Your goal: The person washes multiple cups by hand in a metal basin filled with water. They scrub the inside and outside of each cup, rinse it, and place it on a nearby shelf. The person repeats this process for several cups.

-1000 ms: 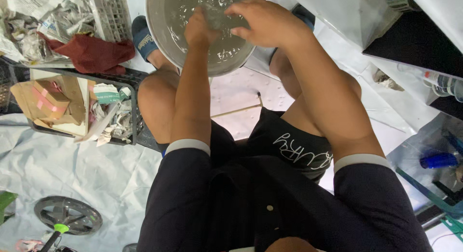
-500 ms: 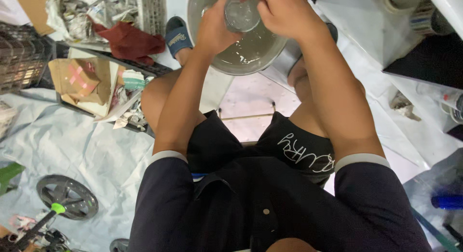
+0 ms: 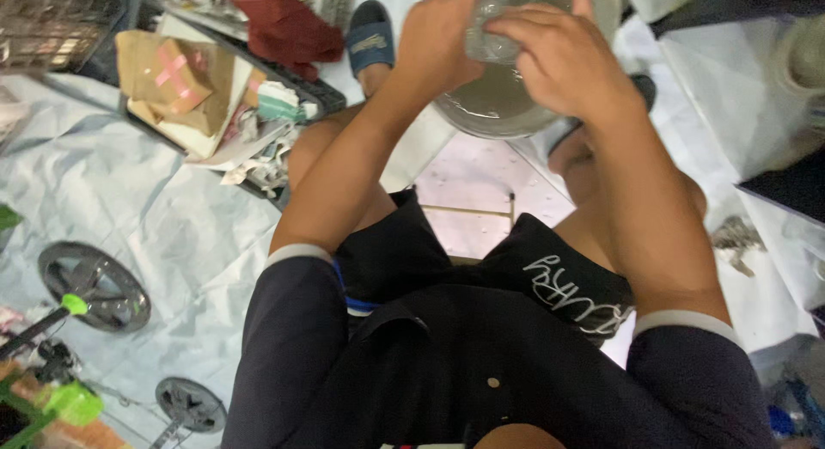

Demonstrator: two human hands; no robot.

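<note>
I sit with both arms stretched forward over my knees. My left hand (image 3: 438,45) and my right hand (image 3: 563,62) close together around a small clear, crumpled plastic piece (image 3: 488,38). They hold it just above a round grey metal basin (image 3: 498,105) that rests on the floor between my feet. My fingers hide most of the plastic piece. A blue slipper (image 3: 371,35) on my left foot shows beside the basin.
A black crate (image 3: 258,88) at the left holds cardboard boxes, paper scraps and a dark red cloth (image 3: 288,28). White sheeting covers the floor. A dark wheel (image 3: 94,286) and a smaller wheel (image 3: 191,404) lie at the lower left, near green parts (image 3: 64,402).
My view has shifted, so the basin and hands now sit higher and further right. Both hands have stayed closed on the plastic piece above the basin.
</note>
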